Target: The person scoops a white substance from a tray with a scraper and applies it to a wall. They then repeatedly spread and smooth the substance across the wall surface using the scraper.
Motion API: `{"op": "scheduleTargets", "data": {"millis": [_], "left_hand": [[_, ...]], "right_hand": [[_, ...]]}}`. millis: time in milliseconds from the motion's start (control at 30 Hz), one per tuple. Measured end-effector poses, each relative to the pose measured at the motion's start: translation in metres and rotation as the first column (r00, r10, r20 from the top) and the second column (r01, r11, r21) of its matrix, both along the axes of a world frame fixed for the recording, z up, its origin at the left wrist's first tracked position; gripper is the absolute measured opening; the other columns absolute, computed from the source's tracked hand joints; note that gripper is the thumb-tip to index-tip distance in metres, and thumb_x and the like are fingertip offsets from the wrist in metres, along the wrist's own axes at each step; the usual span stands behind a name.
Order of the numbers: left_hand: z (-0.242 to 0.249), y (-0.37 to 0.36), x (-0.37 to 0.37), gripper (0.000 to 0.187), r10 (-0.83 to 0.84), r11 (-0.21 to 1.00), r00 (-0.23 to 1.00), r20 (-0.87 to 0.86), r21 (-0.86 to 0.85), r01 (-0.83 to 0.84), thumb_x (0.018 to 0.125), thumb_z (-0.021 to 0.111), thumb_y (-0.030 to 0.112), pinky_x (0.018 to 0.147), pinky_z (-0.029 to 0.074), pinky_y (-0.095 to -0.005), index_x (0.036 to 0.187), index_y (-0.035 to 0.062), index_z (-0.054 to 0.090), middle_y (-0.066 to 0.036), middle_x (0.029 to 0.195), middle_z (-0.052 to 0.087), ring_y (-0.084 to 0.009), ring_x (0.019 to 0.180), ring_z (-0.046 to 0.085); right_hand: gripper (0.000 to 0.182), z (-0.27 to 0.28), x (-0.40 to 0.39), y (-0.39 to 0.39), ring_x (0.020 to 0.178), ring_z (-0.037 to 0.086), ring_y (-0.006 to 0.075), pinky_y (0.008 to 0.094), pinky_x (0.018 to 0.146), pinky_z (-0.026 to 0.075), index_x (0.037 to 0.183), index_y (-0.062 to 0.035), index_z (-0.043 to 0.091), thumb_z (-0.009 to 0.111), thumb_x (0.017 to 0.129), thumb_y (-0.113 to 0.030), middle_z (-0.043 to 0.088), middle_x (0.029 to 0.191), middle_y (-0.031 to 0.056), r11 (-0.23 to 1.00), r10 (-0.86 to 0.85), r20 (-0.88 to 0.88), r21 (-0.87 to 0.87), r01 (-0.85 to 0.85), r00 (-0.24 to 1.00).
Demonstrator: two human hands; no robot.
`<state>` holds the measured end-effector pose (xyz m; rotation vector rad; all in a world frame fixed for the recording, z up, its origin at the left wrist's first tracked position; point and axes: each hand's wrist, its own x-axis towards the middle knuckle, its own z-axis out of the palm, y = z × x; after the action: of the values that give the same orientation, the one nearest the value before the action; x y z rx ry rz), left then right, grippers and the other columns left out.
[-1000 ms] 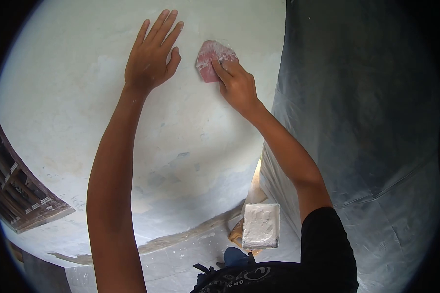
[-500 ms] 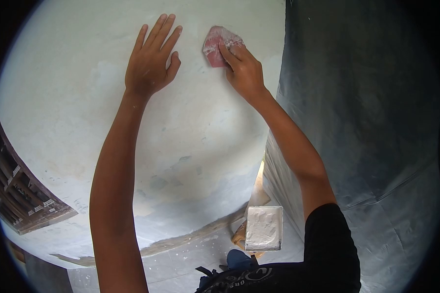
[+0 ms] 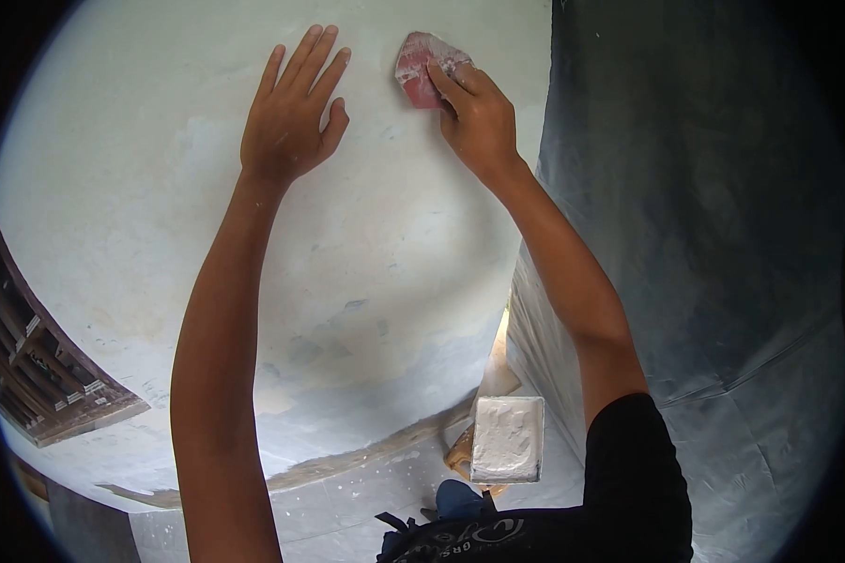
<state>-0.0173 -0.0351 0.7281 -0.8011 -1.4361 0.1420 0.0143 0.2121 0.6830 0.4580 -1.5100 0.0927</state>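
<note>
My left hand (image 3: 294,117) lies flat against the pale, patchy wall (image 3: 347,235), its fingers spread and holding nothing. To the right of it, my right hand (image 3: 479,117) grips a red putty scraper (image 3: 422,73), with the thumb on its near face. White filler is smeared over the scraper's upper part and edge. The scraper rests against or very close to the wall; the contact edge cannot be made out exactly. Some fingers of my right hand are hidden behind the scraper.
A rectangular container of white filler (image 3: 507,436) stands low near my body. Dark plastic sheeting (image 3: 695,235) hangs to the right of the wall. A brown slatted wooden frame (image 3: 52,371) is at the lower left. Pale sheeting (image 3: 338,511) with white specks covers the floor.
My right hand has moved the scraper a little up and slightly right along the wall. My left hand has stayed in place.
</note>
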Motion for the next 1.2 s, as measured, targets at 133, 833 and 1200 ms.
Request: {"op": "scheduleTargets", "data": {"millis": [133, 833, 1200], "left_hand": [[0.001, 0.000, -0.001, 0.049, -0.020, 1.000, 1.000, 0.001, 0.008, 0.020, 0.090, 0.058, 0.019, 0.122, 0.027, -0.0448, 0.138, 0.0128, 0.059, -0.005, 0.155, 0.046, -0.0201, 0.146, 0.039], [0.001, -0.001, -0.001, 0.053, -0.081, 0.997, 0.996, 0.043, 0.010, 0.081, 0.089, 0.058, 0.012, 0.122, 0.027, -0.0491, 0.142, 0.0132, 0.055, -0.006, 0.157, 0.043, -0.0224, 0.148, 0.036], [-0.001, -0.003, -0.001, 0.052, -0.100, 0.995, 0.994, 0.051, 0.013, 0.099, 0.090, 0.057, 0.013, 0.121, 0.027, -0.0498, 0.142, 0.0138, 0.056, -0.006, 0.157, 0.044, -0.0227, 0.148, 0.037]], "right_hand": [[0.060, -0.058, -0.005, -0.005, 0.085, 0.064, 0.0270, 0.0374, 0.064, 0.055, 0.125, -0.0037, 0.066, 0.069, 0.066, 0.010, 0.064, 0.097, 0.0098, 0.998, 0.034, 0.092, 0.043, -0.038, 0.995], [0.068, -0.097, 0.013, -0.009, 0.072, 0.055, 0.0232, 0.0353, 0.058, 0.049, 0.128, -0.0078, 0.067, 0.072, 0.062, 0.012, 0.052, 0.080, 0.0059, 0.993, 0.114, 0.144, 0.003, -0.116, 0.983], [0.062, -0.047, -0.014, -0.027, 0.073, 0.057, 0.0224, 0.0345, 0.057, 0.051, 0.126, -0.0054, 0.067, 0.069, 0.066, 0.010, 0.054, 0.082, 0.0053, 0.996, 0.040, -0.012, 0.077, -0.039, 0.999]]}}
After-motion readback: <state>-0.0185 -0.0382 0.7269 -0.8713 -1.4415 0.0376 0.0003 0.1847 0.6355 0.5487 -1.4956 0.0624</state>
